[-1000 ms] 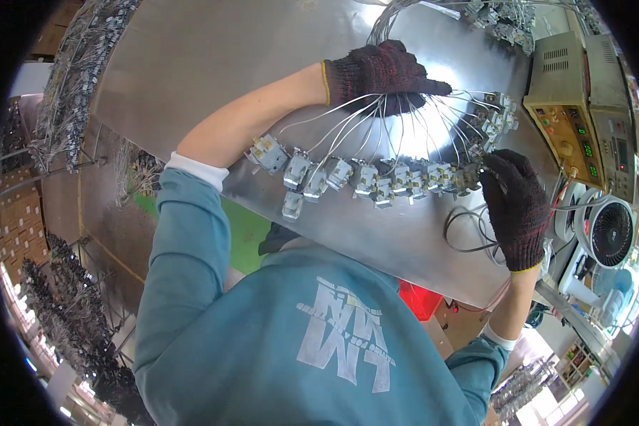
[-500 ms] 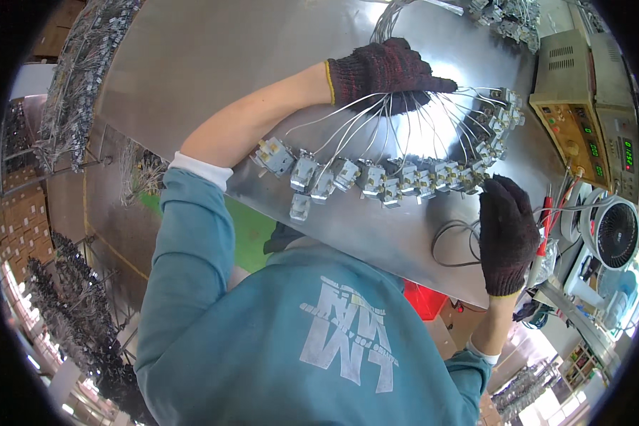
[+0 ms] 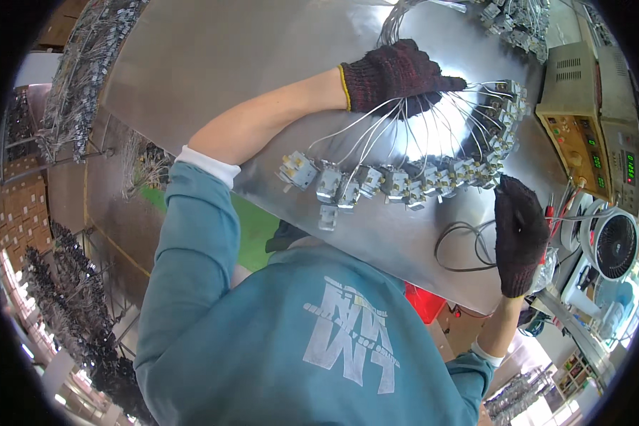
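Note:
My left hand [image 3: 397,77], in a dark knitted glove with a yellow cuff edge, is closed around a bundle of thin white wires [image 3: 369,142]. Its index finger stretches out along them to the right. From this grip the wires fan out to a curved row of small metal-cased connectors [image 3: 394,183] lying on the metal table [image 3: 213,64]. At the right end of that row is my right hand [image 3: 520,231], gloved alike. Its fingers are curled together, their tips close to the last connectors. Whatever they pinch is hidden by the glove.
A grey cable loop [image 3: 453,248] lies left of my right hand. Bench instruments with lit displays [image 3: 575,145], red test leads [image 3: 549,213] and a small fan [image 3: 614,243] stand at the right. More wired connectors [image 3: 515,25] lie at the far right. Hanging harnesses [image 3: 85,78] fill the left.
My left hand and the wired connectors have shifted slightly right. My right hand has also moved a little right, its fingers still curled.

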Demonstrator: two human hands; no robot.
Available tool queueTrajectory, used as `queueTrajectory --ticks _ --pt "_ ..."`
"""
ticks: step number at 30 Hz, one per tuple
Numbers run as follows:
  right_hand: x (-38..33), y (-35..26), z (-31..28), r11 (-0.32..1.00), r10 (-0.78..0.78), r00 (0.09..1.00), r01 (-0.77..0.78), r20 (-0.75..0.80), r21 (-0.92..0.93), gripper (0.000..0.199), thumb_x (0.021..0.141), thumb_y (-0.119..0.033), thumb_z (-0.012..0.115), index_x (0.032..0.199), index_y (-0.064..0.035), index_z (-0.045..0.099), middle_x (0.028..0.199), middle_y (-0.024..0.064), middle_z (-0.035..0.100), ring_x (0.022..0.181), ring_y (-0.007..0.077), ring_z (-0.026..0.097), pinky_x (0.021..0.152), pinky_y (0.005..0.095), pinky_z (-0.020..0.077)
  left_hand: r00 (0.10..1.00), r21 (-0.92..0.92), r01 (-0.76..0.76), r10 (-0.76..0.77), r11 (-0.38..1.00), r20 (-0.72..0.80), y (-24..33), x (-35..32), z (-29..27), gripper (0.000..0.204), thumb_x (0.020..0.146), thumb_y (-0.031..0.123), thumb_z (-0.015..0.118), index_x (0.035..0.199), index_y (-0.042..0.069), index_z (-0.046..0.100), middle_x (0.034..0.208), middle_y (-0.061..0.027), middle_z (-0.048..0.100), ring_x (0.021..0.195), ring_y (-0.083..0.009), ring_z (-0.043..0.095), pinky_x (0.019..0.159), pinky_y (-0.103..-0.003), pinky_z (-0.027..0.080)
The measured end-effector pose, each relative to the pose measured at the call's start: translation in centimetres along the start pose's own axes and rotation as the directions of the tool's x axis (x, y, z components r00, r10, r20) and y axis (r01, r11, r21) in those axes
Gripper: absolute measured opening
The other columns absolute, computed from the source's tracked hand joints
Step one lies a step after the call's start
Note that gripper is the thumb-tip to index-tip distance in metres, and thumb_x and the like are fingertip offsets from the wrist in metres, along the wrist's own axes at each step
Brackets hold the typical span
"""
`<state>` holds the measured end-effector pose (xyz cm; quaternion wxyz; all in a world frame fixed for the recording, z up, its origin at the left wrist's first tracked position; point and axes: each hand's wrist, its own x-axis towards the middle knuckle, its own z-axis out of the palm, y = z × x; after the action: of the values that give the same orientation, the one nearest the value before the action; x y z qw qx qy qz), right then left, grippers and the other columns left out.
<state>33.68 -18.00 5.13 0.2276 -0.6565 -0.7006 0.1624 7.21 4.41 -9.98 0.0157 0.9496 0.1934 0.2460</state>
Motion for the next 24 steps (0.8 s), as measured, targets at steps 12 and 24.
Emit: queueTrajectory --ticks 12,24 --pt "4.2 -2.9 -0.8 0.919 -0.187 0.971 0.226 0.149 -0.323 0.026 0.095 -0.005 0.077 0.121 -0.0087 0.076 0.121 0.0136 0.077 0.099 0.0311 0.077 0.084 0.0379 0.0602 0.998 0.063 0.06 -0.061 0.996 0.022 -0.5 0.0 -3.5 0.053 0.101 0.028 0.061 0.153 0.019 0.058 0.091 -0.0088 0.072 0.083 -0.0303 0.074 0.08 -0.049 0.055" --pt "2.4 -3.5 -0.4 0.906 -0.2 0.96 0.257 0.194 -0.337 0.027 0.095 0.002 0.075 0.121 -0.0031 0.075 0.118 0.0166 0.076 0.109 0.0295 0.075 0.093 0.0371 0.0583 0.999 0.126 0.041 -0.037 0.991 -0.032 1.3 0.3 -3.1 0.054 0.099 0.028 0.062 0.151 0.016 0.059 0.091 -0.0081 0.073 0.082 -0.0285 0.074 0.077 -0.048 0.056"
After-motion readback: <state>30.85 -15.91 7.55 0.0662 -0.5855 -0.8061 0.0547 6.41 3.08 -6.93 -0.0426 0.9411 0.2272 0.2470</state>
